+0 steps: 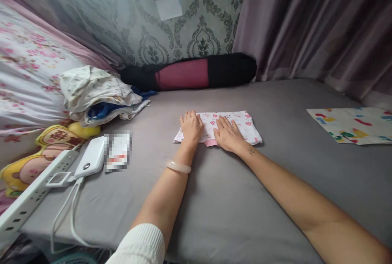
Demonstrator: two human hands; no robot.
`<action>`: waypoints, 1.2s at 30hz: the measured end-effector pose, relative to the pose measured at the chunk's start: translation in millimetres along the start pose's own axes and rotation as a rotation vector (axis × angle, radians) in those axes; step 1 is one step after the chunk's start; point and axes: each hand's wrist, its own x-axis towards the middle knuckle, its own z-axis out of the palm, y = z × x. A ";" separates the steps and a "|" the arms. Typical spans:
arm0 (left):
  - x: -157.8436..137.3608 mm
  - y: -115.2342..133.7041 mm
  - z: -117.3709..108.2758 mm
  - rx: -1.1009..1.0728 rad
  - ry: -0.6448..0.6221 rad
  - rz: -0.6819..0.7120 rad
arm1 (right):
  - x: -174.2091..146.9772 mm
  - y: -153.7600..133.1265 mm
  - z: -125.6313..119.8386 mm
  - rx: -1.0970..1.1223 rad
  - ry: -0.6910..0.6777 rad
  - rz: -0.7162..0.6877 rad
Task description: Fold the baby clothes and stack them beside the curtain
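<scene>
A folded cloth (211, 123), white with pink and red prints, lies flat on the grey sheet in front of me. Its exact kind I cannot tell. A bit of plain pink fabric (210, 143) sticks out from its near edge. My left hand (191, 126) rests palm down on the cloth's left end, fingers stretched forward. Right of it, my right hand (227, 133) lies flat on the middle of the cloth, fingers spread. Neither hand grips anything. A pale bangle (178, 166) circles my left wrist.
Crumpled clothes (94, 88) are piled at the left, near a white power bank (91, 157) with cables and a power strip (27, 198). A black and maroon rolled bag (183, 74) lies along the back wall. A colourful printed sheet (352, 123) lies at the right.
</scene>
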 end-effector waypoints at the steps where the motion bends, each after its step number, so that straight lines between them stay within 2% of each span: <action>1: 2.0 -4.5 -0.7 -0.001 -0.005 -0.033 | 0.2 -0.3 1.8 0.005 -0.025 0.003; 7: 8.6 -19.9 -5.4 -0.044 -0.115 -0.162 | 2.1 4.3 4.6 0.010 -0.081 0.008; 12: 14.3 -27.5 -5.0 -0.192 -0.152 -0.222 | 10.1 0.2 -2.5 0.027 -0.114 0.037; 16: 21.0 -36.6 -2.0 -0.427 -0.059 -0.302 | 27.1 -15.9 -5.8 0.044 -0.075 0.038; 21: 30.6 -53.6 3.6 -0.676 0.076 -0.429 | 42.2 -30.8 3.7 0.076 -0.151 0.069; 29: 39.7 -69.1 8.1 -1.255 0.170 -0.824 | 42.6 -29.8 7.2 0.036 -0.171 0.075; 32: 42.1 -70.4 6.8 -1.382 0.210 -0.923 | 44.4 -37.3 2.7 0.038 -0.177 0.080; 36: 42.9 -71.9 7.2 -1.446 0.230 -0.939 | 52.0 -56.6 2.6 0.064 -0.113 0.039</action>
